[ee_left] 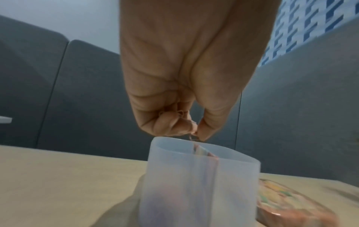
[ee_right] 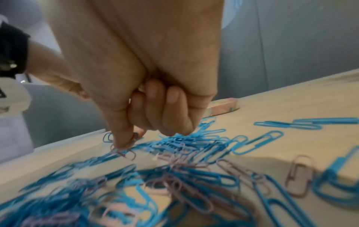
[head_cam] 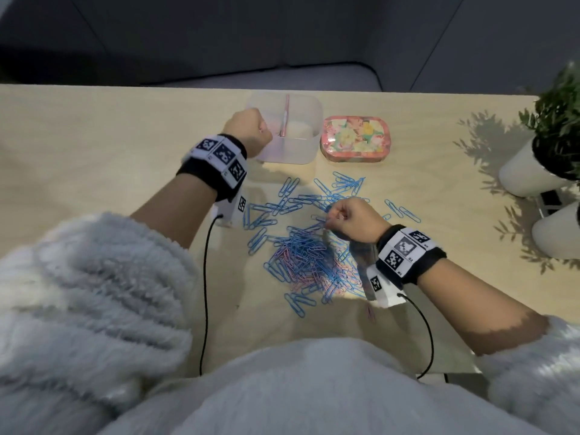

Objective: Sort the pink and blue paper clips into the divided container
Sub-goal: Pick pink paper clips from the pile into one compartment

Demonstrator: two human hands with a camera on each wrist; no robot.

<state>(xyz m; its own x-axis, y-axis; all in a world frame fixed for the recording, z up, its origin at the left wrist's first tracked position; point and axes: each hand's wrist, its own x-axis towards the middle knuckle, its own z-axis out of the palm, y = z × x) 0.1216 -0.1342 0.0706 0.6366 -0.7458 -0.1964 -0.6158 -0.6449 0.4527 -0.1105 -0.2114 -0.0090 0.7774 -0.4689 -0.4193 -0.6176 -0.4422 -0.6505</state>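
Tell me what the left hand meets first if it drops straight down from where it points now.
Probably the open left compartment of the divided container: the left hand hovers just above its rim, fingertips down. Depth is unclear.

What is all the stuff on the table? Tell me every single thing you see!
Blue paper clips: many, blue, heaped and scattered mid-table.
Pink paper clips: many, pink, mixed into the same heap.
Divided container: one, clear plastic with a pink divider, at the far side of the table.
Floral tin: one, pink with flowers, just right of the container.
Plant pots: two, white, holding green plants, at the table's right edge.
Table: one, light wood.
Left hand: over the container's left half, pinching a small clip, colour unclear.
Right hand: down in the heap, pinching a pink clip.
Wrist bands: two, black with white marker squares, one per wrist.
Sleeves: fluffy, pale grey.
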